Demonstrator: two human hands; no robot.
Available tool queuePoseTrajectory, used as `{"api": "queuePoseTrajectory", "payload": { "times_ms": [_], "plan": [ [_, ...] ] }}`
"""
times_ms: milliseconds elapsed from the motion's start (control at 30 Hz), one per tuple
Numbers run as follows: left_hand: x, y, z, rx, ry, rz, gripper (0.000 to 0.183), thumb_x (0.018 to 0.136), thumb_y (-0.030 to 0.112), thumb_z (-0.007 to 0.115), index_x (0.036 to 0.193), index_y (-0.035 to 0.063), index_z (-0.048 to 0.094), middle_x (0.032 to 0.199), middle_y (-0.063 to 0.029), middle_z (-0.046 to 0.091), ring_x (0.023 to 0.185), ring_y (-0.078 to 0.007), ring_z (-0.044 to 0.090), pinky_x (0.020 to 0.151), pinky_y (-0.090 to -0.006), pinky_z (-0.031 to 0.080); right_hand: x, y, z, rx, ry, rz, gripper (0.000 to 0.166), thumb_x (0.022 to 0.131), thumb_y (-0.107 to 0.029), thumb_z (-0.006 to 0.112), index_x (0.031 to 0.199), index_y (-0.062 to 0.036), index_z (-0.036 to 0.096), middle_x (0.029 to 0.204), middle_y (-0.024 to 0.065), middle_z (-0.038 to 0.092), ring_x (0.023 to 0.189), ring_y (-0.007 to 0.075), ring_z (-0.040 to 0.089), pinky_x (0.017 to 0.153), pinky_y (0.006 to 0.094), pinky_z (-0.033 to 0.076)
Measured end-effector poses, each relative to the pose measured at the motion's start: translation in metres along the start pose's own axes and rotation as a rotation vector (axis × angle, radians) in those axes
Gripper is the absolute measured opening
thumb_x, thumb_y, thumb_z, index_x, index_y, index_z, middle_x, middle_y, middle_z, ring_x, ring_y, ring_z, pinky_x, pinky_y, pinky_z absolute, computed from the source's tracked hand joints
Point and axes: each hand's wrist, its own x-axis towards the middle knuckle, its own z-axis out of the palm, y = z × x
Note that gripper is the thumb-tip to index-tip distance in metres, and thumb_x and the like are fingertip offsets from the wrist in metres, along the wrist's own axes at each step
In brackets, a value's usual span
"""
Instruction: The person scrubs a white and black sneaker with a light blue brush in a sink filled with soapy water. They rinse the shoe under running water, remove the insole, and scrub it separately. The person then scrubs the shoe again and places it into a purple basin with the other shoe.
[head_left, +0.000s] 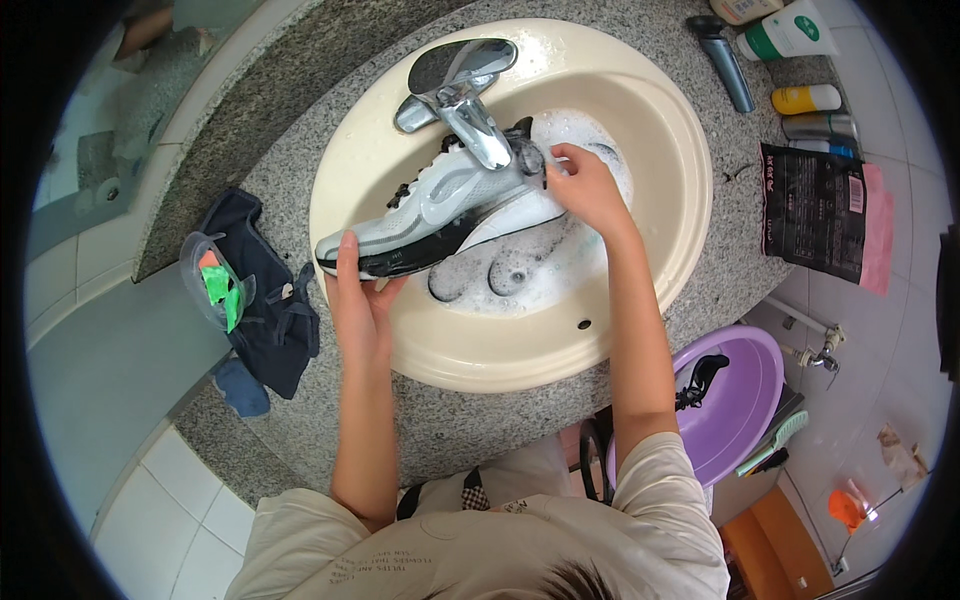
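Observation:
A wet grey-white sneaker (442, 202) with black laces and a black-and-white sole lies slanted across the oval cream washbasin (660, 135), its toe to the left. My left hand (360, 307) supports the toe end, thumb on top and fingers beneath the sole. At the heel, my right hand (589, 184) has its fingertips against the shoe's back; a small piece of white material or foam shows there. Under the shoe, soapy water with foam (525, 277) fills the basin's bottom. The chrome faucet (472, 112) reaches over the shoe's ankle part, hiding some of it.
To the left lie a dark cloth (255, 277) and a clear plastic container (214, 281) with green pieces. Toiletries, a shaver (724, 64) and a black-and-pink pouch (817, 214) line the right counter. Below right, a purple basin (739, 405) holds another shoe (701, 382).

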Motion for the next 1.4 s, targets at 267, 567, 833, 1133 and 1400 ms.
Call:
{"api": "queuePoseTrajectory", "payload": {
  "times_ms": [267, 567, 833, 1133, 1400],
  "plan": [
    [-0.005, 0.013, -0.023, -0.092, -0.063, -0.034, 0.045, 0.085, 0.008, 0.055, 0.128, 0.0004, 0.045, 0.125, -0.0151, 0.054, 0.112, -0.0269, 0.056, 0.093, -0.0421, 0.049, -0.004, 0.003, 0.009, 0.215, -0.199, -0.139, 0.095, 0.057, -0.046, 0.086, 0.128, 0.0058, 0.049, 0.125, 0.0228, 0.055, 0.118, 0.0333, 0.052, 0.094, 0.0396, 0.046],
    [0.004, 0.006, -0.026, -0.224, -0.135, -0.255, 0.065, 0.070, -0.009, 0.047, 0.134, -0.0031, 0.037, 0.133, -0.0199, 0.045, 0.126, -0.0349, 0.043, 0.105, -0.0513, 0.036, -0.016, 0.026, -0.002, 0.511, -0.178, -0.192, 0.077, 0.067, -0.021, 0.083, 0.131, 0.0029, 0.048, 0.131, 0.0215, 0.050, 0.121, 0.0284, 0.050, 0.093, 0.0373, 0.046],
    [0.019, -0.023, -0.021, -0.545, -0.172, -0.466, 0.074, 0.062, -0.010, 0.042, 0.135, -0.0068, 0.032, 0.137, -0.0231, 0.039, 0.129, -0.0427, 0.036, 0.107, -0.0612, 0.028, -0.016, 0.005, -0.001, 0.708, 0.003, -0.011, 0.060, 0.078, -0.018, 0.074, 0.130, 0.0002, 0.050, 0.129, 0.0161, 0.052, 0.113, 0.0210, 0.055, 0.098, 0.0336, 0.041],
    [0.035, -0.060, -0.022, -0.560, -0.074, -0.493, 0.071, 0.062, -0.011, 0.042, 0.132, -0.0072, 0.033, 0.134, -0.0236, 0.042, 0.128, -0.0435, 0.036, 0.109, -0.0617, 0.025, 0.004, 0.016, 0.012, 0.688, 0.077, -0.130, 0.052, 0.079, -0.016, 0.073, 0.124, 0.0017, 0.053, 0.122, 0.0134, 0.057, 0.107, 0.0186, 0.058, 0.095, 0.0316, 0.043],
    [0.040, -0.079, -0.026, -0.570, -0.071, -0.484, 0.070, 0.061, -0.013, 0.041, 0.131, -0.0054, 0.036, 0.132, -0.0216, 0.044, 0.127, -0.0412, 0.038, 0.110, -0.0602, 0.025, 0.006, 0.026, 0.023, 0.652, 0.124, -0.147, 0.054, 0.073, -0.008, 0.074, 0.121, 0.0049, 0.053, 0.111, 0.0127, 0.063, 0.100, 0.0175, 0.061, 0.086, 0.0285, 0.048]
  ]
}}
